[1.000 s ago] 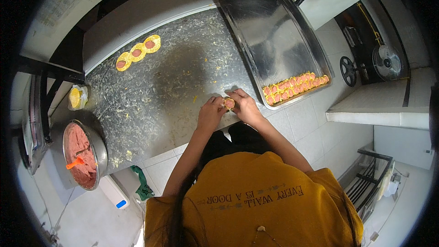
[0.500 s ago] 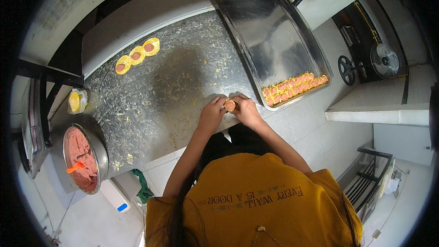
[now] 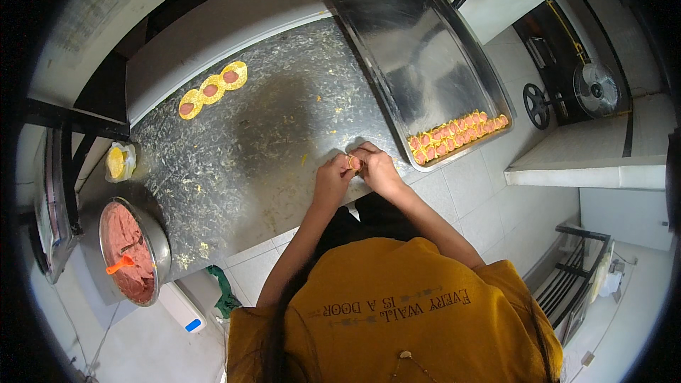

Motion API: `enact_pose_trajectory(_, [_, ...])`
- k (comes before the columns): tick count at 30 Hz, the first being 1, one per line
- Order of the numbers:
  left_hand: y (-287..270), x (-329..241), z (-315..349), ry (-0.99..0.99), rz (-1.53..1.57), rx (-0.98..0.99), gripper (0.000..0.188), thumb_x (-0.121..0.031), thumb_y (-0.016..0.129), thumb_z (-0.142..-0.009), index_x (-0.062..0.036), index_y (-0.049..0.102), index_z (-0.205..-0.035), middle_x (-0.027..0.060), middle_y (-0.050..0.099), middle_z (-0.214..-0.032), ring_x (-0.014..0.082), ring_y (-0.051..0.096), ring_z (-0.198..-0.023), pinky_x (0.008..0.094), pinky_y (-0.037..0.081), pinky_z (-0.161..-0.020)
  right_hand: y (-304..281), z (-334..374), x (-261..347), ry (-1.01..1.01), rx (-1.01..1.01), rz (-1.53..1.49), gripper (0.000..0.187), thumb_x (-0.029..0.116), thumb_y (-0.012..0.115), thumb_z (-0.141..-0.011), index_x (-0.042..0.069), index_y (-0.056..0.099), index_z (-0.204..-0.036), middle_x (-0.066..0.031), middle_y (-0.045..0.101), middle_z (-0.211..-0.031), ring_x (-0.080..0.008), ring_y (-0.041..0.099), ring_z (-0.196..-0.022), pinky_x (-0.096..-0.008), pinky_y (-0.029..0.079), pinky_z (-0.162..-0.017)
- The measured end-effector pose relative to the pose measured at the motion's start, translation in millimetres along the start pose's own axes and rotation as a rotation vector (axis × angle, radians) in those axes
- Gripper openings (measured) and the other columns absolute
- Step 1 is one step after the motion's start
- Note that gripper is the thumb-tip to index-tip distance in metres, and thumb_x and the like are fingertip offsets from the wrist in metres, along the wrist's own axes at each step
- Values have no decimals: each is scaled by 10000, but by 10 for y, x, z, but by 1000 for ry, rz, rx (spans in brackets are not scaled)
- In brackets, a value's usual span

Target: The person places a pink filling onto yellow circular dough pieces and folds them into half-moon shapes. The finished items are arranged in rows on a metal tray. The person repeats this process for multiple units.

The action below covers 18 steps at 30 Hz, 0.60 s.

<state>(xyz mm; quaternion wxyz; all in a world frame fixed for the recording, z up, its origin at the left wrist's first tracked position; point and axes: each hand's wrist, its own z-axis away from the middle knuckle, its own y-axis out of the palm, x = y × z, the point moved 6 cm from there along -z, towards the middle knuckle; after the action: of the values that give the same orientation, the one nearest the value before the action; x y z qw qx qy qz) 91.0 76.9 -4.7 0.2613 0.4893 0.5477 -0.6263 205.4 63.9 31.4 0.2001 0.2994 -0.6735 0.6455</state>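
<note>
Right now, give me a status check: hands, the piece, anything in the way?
Left hand and right hand both on one filled yellow wrapper. Pink filling showing. Nearest possible obstruction: metal tray, right of the right hand.

Small yellow-wrapped dumpling (image 3: 352, 161), pink filling (image 3: 355, 164) exposed, between left hand (image 3: 333, 179) and right hand (image 3: 381, 171)

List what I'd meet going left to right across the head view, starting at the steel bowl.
Steel bowl of pink filling, three yellow wrappers topped with pink filling, left hand, right hand, double row of filled wrappers, black spoked wheel, fan.
</note>
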Motion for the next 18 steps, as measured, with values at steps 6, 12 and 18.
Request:
enact_pose_trajectory(6, [-24,-67,28,-10,120,-11,164,-30,681,-727,-26,592,-866,107,657,-751,192,662,-690,281,513,-618,19,5,-21,-63,39,38,334,-73,559,-653,53,625,-955,-141,581,-947,-338,591,-817,-386,497,-706])
enact_pose_trajectory(12, [-222,15,69,-137,37,18,132,-68,657,-750,-21,607,-863,118,657,-771,210,652,-690,301,507,-633,8,-1,169,-39,63,198,408,23,564,-709,91,553,-1111,-163,522,-1055,-357,543,-928,-408,479,-768])
enact_pose_trajectory(18, [-1729,661,-177,-201,-339,-501,137,-137,564,-807,-24,629,-851,172,638,-780,299,633,-707,369,492,-642,206,72,100,76,186,241,364,65,535,-732,73,542,-1095,-176,448,-1241,-367,502,-1050,-399,477,-833])
